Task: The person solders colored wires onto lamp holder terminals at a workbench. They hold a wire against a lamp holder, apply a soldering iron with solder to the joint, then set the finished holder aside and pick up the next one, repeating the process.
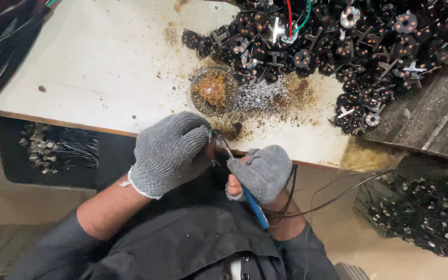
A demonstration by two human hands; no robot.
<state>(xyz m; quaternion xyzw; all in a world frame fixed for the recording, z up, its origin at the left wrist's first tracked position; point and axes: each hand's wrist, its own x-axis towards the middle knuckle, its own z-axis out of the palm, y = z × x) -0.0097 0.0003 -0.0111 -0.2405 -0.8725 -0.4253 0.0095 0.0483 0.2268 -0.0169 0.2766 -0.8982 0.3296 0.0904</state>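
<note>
Clothing: dark grey garment (182, 243) fills the nearest part of the view, with both bare forearms coming up out of it.
Left hand: left hand (169, 153) in a grey knit glove, fingers curled shut around a small dark part (214, 150) at the table edge; most of that part is hidden by the glove.
Right hand: right hand (263, 171) in a fingerless grey glove, fingers closed on a soldering iron (245, 184) with a blue handle; its metal tip points up and left and meets the small dark part just beside the left hand.
Cable: thin black cable (333, 197) runs from the right wrist off to the right, below the table edge.
Table: white table (99, 67), stained brown near the middle of its front edge.
Dish: round dish (213, 91) of brown paste just beyond the hands, with a heap of silvery scraps (260, 96) touching its right side.
Pile: large pile of black round parts (338, 41) with copper dots and metal tabs at the far right of the table.
Bins: containers of similar wired parts (421, 212) under the table, left and right.
</note>
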